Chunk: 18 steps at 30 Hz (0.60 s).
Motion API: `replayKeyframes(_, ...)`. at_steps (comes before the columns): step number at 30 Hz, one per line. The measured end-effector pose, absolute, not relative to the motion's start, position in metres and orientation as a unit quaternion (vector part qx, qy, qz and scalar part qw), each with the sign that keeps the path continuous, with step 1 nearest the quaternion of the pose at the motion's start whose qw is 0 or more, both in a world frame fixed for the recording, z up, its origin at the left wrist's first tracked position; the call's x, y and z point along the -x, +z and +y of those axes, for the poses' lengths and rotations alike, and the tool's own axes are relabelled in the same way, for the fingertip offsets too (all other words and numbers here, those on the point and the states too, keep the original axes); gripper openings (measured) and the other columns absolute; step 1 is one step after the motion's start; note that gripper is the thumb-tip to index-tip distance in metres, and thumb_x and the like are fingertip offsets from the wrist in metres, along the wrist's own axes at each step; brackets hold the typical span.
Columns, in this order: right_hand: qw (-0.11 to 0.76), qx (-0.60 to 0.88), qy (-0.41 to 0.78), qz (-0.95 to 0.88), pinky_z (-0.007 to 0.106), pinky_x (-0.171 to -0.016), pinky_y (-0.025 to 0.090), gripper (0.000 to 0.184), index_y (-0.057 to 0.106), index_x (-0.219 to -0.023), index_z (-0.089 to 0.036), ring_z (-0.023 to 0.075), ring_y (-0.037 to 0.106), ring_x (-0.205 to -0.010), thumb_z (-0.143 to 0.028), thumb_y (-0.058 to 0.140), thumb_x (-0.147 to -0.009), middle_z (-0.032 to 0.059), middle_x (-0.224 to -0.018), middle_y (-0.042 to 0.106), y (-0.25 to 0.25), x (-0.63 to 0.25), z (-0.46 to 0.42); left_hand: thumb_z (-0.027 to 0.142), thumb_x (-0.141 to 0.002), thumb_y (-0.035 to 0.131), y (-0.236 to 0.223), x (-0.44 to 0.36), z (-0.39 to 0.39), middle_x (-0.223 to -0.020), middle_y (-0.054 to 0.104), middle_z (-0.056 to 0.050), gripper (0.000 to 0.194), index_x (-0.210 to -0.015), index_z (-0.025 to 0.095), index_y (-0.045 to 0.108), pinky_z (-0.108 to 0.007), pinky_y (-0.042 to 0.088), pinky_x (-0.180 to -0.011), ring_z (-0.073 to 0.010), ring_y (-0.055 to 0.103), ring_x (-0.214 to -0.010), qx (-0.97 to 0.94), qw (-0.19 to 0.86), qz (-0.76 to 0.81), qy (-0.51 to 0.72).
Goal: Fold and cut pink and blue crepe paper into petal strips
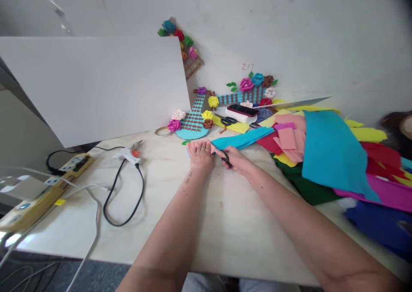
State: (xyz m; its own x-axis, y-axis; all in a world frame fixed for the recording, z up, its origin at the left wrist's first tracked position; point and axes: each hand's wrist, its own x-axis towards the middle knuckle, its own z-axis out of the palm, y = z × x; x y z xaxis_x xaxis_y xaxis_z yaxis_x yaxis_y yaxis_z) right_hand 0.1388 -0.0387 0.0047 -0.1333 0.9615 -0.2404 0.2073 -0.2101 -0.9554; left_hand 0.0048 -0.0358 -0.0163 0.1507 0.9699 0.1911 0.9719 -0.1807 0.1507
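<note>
My left hand (201, 156) lies flat with its fingers stretched out, pressing a piece of pink paper (192, 145) against the table. A blue edge shows beside that paper at its left side. My right hand (238, 159) is closed round the black handles of a pair of scissors (226, 158). The scissor blades point left to the pink paper's right edge, close to my left hand; whether they are open is too small to tell. Just behind both hands, a folded blue paper strip (246, 139) stretches off to the right.
Coloured papers with a large blue sheet (333, 152) lie on the right. Behind stand a blue paper guitar (194, 122) with flowers, second scissors (228, 120) and a phone (242, 110). A glue gun (128, 154), its cable, and a power strip (53, 182) are left. A white board (96, 90) leans behind.
</note>
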Motion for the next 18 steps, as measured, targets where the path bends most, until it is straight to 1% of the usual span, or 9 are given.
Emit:
replayKeyframes(4, 0.334, 0.559, 0.553, -0.52, 0.017, -0.029, 0.027, 0.043, 0.042, -0.071, -0.019, 0.0072, 0.041, -0.03, -0.053, 0.068, -0.066, -0.0056, -0.038, 0.047, 0.008, -0.137, -0.038, 0.033, -0.089, 0.029, -0.016, -0.005, -0.036, -0.144, 0.03, -0.01, 0.054, -0.138, 0.01, 0.031, -0.041, 0.018, -0.108, -0.0225, 0.025, -0.133, 0.757, 0.003, -0.642, -0.124)
replayKeyframes(10, 0.272, 0.566, 0.551, -0.55, 0.017, -0.027, 0.025, 0.041, 0.047, -0.068, -0.018, 0.0096, 0.046, -0.031, -0.056, 0.062, -0.07, -0.0018, -0.039, 0.049, 0.025, -0.136, -0.038, 0.033, -0.089, 0.03, -0.019, -0.004, -0.035, -0.144, 0.031, -0.011, 0.054, -0.137, 0.01, 0.033, -0.04, 0.017, -0.108, -0.0224, 0.025, -0.133, 0.758, 0.015, -0.638, -0.134)
replayKeyframes(13, 0.262, 0.564, 0.554, -0.553, 0.016, -0.027, 0.025, 0.039, 0.049, -0.07, -0.017, 0.0096, 0.046, -0.031, -0.055, 0.059, -0.073, -0.001, -0.04, 0.051, 0.027, -0.136, -0.034, 0.033, -0.089, 0.031, -0.019, -0.005, -0.034, -0.143, 0.033, -0.011, 0.054, -0.137, 0.01, 0.033, -0.04, 0.017, -0.108, -0.0227, 0.025, -0.133, 0.756, 0.013, -0.641, -0.133)
replayKeyframes(18, 0.252, 0.553, 0.567, -0.555, 0.015, -0.027, 0.024, 0.042, 0.052, -0.075, -0.017, 0.0101, 0.049, -0.033, -0.059, 0.058, -0.072, -0.0001, -0.043, 0.053, 0.021, -0.139, -0.026, 0.033, -0.089, 0.031, -0.017, -0.005, -0.035, -0.144, 0.031, -0.012, 0.054, -0.137, 0.009, 0.032, -0.04, 0.018, -0.108, -0.0219, 0.025, -0.133, 0.754, 0.008, -0.644, -0.131)
